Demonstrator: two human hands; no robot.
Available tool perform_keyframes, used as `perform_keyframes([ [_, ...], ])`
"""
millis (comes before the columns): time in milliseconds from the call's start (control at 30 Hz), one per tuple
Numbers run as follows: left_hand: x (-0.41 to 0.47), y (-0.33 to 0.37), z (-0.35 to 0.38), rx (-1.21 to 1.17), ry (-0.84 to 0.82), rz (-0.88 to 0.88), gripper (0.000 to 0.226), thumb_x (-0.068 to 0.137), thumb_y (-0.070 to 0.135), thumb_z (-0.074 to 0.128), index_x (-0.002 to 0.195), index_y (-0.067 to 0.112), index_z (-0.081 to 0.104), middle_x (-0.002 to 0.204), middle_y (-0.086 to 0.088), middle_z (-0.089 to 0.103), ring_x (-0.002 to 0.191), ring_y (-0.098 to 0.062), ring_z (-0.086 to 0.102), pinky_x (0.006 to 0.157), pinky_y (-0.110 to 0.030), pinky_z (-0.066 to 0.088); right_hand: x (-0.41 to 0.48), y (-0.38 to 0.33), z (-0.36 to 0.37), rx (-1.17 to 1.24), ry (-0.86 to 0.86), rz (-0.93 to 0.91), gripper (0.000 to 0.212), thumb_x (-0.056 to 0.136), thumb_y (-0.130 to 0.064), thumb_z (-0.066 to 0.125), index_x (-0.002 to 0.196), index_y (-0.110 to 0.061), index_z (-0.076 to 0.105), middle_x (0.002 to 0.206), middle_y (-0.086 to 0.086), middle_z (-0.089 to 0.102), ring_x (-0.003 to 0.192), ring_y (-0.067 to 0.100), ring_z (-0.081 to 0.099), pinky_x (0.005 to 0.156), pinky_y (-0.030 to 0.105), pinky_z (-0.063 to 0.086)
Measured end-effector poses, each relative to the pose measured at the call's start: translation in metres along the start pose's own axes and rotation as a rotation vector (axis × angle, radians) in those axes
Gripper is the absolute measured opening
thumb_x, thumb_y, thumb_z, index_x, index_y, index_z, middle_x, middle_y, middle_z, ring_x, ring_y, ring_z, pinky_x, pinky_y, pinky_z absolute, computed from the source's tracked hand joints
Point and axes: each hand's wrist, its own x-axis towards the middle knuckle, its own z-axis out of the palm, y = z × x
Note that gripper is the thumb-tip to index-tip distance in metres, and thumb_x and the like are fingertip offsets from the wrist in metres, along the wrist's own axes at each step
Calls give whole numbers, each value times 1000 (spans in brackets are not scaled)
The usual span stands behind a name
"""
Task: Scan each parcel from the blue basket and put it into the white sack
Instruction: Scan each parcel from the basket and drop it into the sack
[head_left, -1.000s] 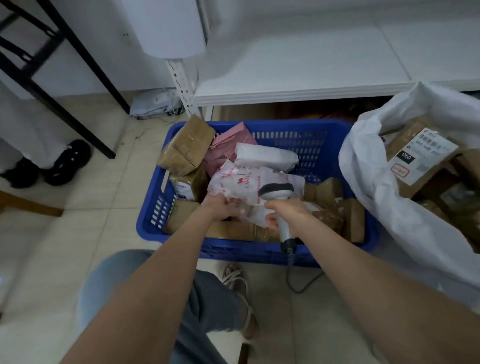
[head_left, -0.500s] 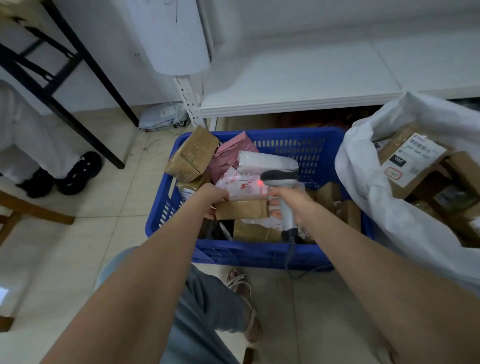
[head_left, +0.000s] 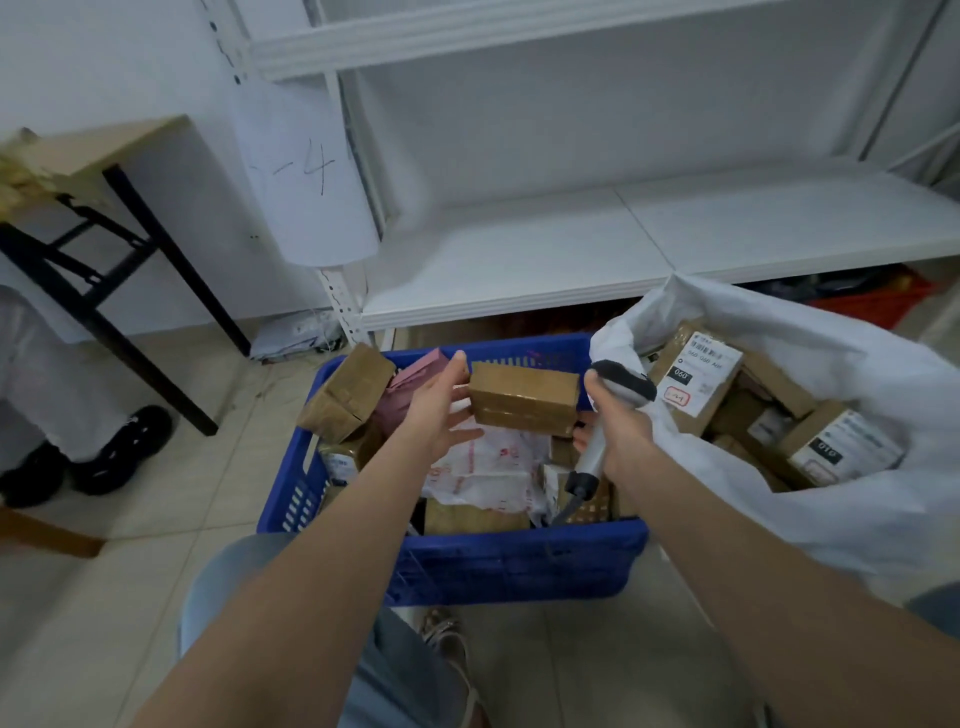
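A knee in blue jeans (head_left: 228, 597) and a sandalled foot (head_left: 447, 639) are showing at the bottom of the view. Just beyond them the blue basket (head_left: 519, 564) is sitting on the tiled floor, holding a white mailer with red print (head_left: 488, 467), a pink parcel (head_left: 410, 387), a tilted brown box (head_left: 348, 395) leaning at its far left corner, and more brown boxes.

Above the basket, the left hand (head_left: 436, 415) is spreading wide, fingers straight and thumb pointing up, with the left end of 1 brown taped parcel (head_left: 524, 397) lying against its palm. The parcel is hanging level in the air over the basket, between the 2 hands.

The right hand (head_left: 623, 423) is gripping the handle of a grey scanner (head_left: 621, 384), its dark head pointing left at the parcel's right end and its cable trailing down into the basket.

To the right, touching the basket, the white sack (head_left: 779, 519) is gaping open, and labelled brown boxes (head_left: 696, 376) are lying inside.

Farther back, a white metal shelf (head_left: 623, 249) is standing against the wall. On the left a folding table (head_left: 93, 150) is standing, and black shoes (head_left: 124, 447) are resting on the floor.
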Motion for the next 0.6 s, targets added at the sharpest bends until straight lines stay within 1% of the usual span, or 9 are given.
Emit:
perform_keyframes([
  [33,0,0,5,-35,-4,11,38,85,47,65,105,15,64,108,-5,64,104,-26,60,87,-49,54,0,0,-2,9,10,-13,41,73,-49,79,81,-14,59,84,9,68,73,23,66,68,36,57],
  [100,-1,1,15,-77,-8,40,26,85,30,71,98,10,59,106,-11,63,101,-27,61,82,-48,56,1,4,-9,11,25,-13,65,44,-63,82,84,-16,60,94,11,70,85,27,68,84,44,56],
  [133,-3,1,19,-76,-7,51,20,85,19,71,94,10,57,103,-12,61,96,-26,61,81,-47,56,5,6,-13,29,28,-20,72,36,-63,81,87,-16,61,97,10,71,90,28,67,88,47,54],
  [200,-5,1,22,-38,-17,76,10,85,4,64,87,9,56,92,-12,57,83,-21,56,72,-39,54,9,8,-19,39,-3,-32,66,48,-50,85,96,-10,65,96,9,72,89,29,68,90,51,53],
  [267,-5,0,23,-42,-58,97,14,84,-6,56,87,8,58,91,-13,57,80,-20,54,64,-33,47,1,5,-19,11,5,-6,47,63,-28,87,98,-4,66,91,12,73,84,30,70,87,49,55],
  [333,-4,-2,24,-72,-107,113,23,84,-11,49,101,0,61,105,-21,62,91,-26,57,72,-33,48,-4,3,-19,-2,-12,-1,27,75,-10,80,94,-2,63,83,13,71,75,28,68,73,41,58],
  [400,-6,-2,25,-64,-148,123,33,84,-13,45,113,-9,59,117,-26,62,101,-31,58,81,-33,49,-5,2,-18,-22,-31,-8,18,80,-2,74,93,-3,62,80,12,68,69,24,65,61,33,54],
  [500,-7,1,19,22,-194,90,41,85,-8,44,119,7,61,120,-18,63,109,-29,59,87,-37,52,-4,2,-20,3,-32,-32,26,80,5,70,104,0,60,85,15,68,72,24,66,67,37,56],
  [600,-8,4,12,103,-206,44,43,86,-2,47,114,26,63,115,-11,65,108,-26,61,88,-42,55,-2,1,-21,8,-52,-29,30,81,5,70,109,3,60,90,16,70,77,26,68,73,39,57],
])
